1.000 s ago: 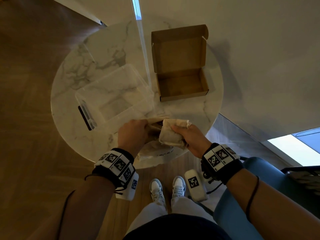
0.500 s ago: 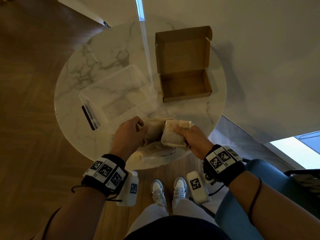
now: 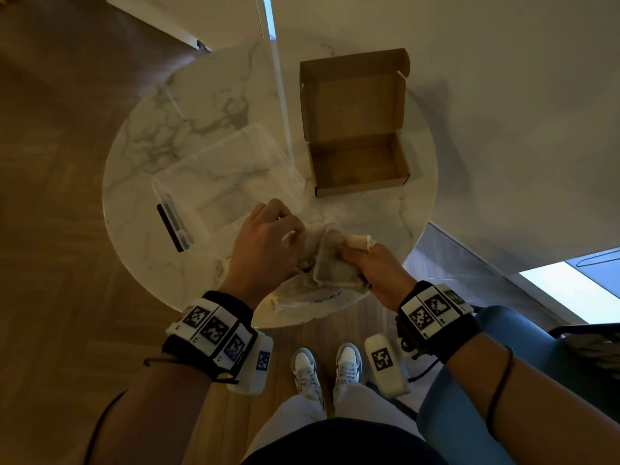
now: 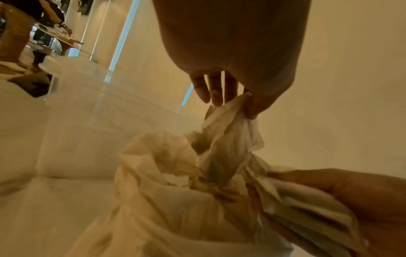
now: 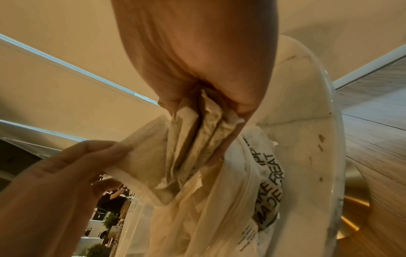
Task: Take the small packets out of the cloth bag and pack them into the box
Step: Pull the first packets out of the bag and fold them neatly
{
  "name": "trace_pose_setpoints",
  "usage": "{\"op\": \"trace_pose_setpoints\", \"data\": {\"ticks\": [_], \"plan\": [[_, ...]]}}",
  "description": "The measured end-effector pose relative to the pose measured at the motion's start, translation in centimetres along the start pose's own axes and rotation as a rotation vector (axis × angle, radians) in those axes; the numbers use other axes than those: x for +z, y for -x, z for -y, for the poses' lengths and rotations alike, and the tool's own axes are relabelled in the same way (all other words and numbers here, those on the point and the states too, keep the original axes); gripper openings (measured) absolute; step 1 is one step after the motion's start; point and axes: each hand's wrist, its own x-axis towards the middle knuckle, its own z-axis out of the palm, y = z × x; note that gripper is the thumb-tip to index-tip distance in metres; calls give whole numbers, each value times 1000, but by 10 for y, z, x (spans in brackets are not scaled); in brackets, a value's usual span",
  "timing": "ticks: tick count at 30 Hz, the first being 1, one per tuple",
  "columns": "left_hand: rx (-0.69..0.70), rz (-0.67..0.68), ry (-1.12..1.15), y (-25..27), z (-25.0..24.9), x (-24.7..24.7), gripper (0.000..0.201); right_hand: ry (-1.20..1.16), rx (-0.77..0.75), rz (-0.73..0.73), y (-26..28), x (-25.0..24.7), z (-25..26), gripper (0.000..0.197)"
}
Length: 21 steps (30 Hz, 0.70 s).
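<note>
A cream cloth bag (image 3: 312,300) with black print lies at the near edge of the round marble table (image 3: 385,216); its mouth (image 4: 164,173) gapes open. My right hand (image 3: 359,260) grips a stack of several small packets (image 5: 197,132) just above the bag. My left hand (image 3: 292,236) pinches one more packet (image 4: 232,121) between thumb and fingers, held up beside that stack. This packet also shows flat in the right wrist view (image 5: 142,161). The open brown cardboard box (image 3: 359,166) stands at the back right, lid up and nothing inside.
A clear plastic container (image 3: 218,182) with a dark latch sits left of the box, close behind my left hand. The table edge runs just under the bag. Wooden floor, my shoes and a blue seat (image 3: 503,330) lie below and to the right.
My left hand has come up out of the bag mouth with a packet pinched in it. The right hand has kept its stack in the same place.
</note>
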Motion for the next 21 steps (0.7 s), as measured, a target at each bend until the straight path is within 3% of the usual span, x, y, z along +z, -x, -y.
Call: {"op": "trace_pose_setpoints", "data": {"ticks": [5,10,13,18,21], "plan": [[-181,140,-78,2,15,0,13,-17,9,30,4,2,4,32],[-313,96,-108,6,26,-4,5,-1,24,21,5,2,5,26],[-281,86,-96,6,27,-5,14,-14,70,-14,5,5,4,20],[-44,188,-175,8,13,6,34,-3,57,7,6,5,6,33],[-95,188,-304,10,8,17,47,-21,43,23,8,3,6,33]]}}
